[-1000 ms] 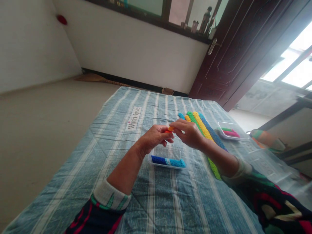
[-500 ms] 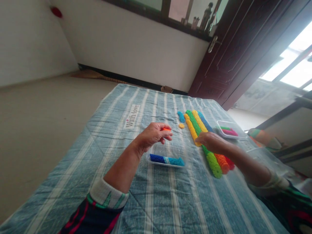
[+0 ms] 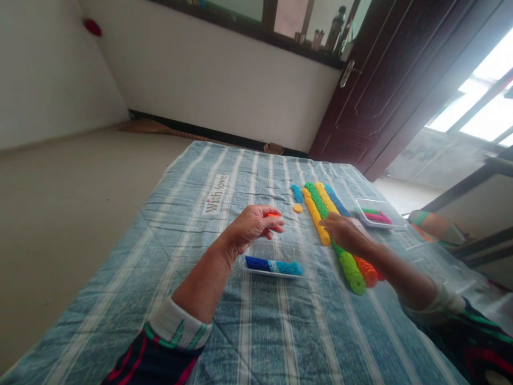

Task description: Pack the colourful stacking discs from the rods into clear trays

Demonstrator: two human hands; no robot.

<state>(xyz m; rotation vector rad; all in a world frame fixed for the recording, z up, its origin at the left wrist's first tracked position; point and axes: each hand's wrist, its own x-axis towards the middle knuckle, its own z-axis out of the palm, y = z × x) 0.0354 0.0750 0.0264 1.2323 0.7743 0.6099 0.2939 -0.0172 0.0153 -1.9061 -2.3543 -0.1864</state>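
My left hand (image 3: 254,227) pinches a small orange piece (image 3: 274,215) above the cloth. Just below it lies a clear shallow plastic box (image 3: 242,263) holding a row of dark blue, white and light blue pieces (image 3: 285,267). My right hand (image 3: 344,231) has its fingers closed together at the left yellow row (image 3: 313,213) of stacked round pieces. Whatever its fingertips may hold is hidden. Beside that row lie a green row (image 3: 319,202), another yellow row (image 3: 326,198) and a blue row (image 3: 337,202). Light green (image 3: 352,274) and orange (image 3: 365,270) rows extend toward me, partly under my right wrist.
A loose yellow disc (image 3: 297,208) and a short blue stack (image 3: 297,193) lie left of the rows. To the right stands a clear box (image 3: 380,224) with pink and green pieces. The striped cloth (image 3: 192,256) covers the bed-like surface. Behind is a dark door (image 3: 372,80).
My right fingers have shifted slightly up and back along the left yellow row, uncovering more of its near end. My left hand stays nearly still with the orange piece.
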